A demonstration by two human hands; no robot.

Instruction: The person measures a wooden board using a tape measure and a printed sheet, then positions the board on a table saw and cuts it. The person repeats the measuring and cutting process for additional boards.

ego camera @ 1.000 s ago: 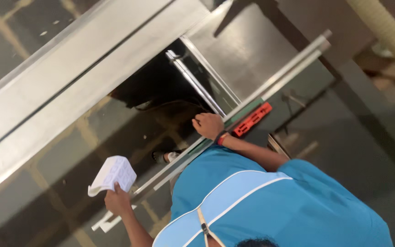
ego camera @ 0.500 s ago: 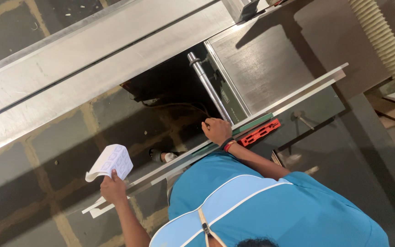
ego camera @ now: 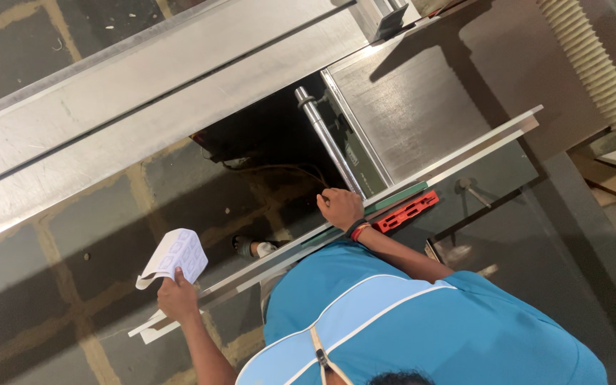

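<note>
The left hand (ego camera: 177,299) has its grip clamped on a folded sheet of white paper (ego camera: 175,257), held up over the tiled floor (ego camera: 73,242), well apart from the machine; the right hand (ego camera: 340,207), with a dark and red wristband (ego camera: 358,230), sits on the long aluminium rail (ego camera: 465,153) that runs past the near edge of the grey steel tabletop (ego camera: 408,107), its fingers curled over the rail's far side, though whether that grip is truly closed on the rail or only resting there cannot be told; just beside this hand a red plastic piece (ego camera: 408,212) lies along the rail, and a bright steel rod (ego camera: 326,142) slants down into the dark gap at the tabletop's left edge; a ribbed cream hose (ego camera: 593,71) crosses beyond the far right corner. To handle the rail well, it seems wise to keep the fingers on its top face and out of the gap beside the rod, press evenly so the rail does not twist, and keep the paper high and clear of it.
</note>
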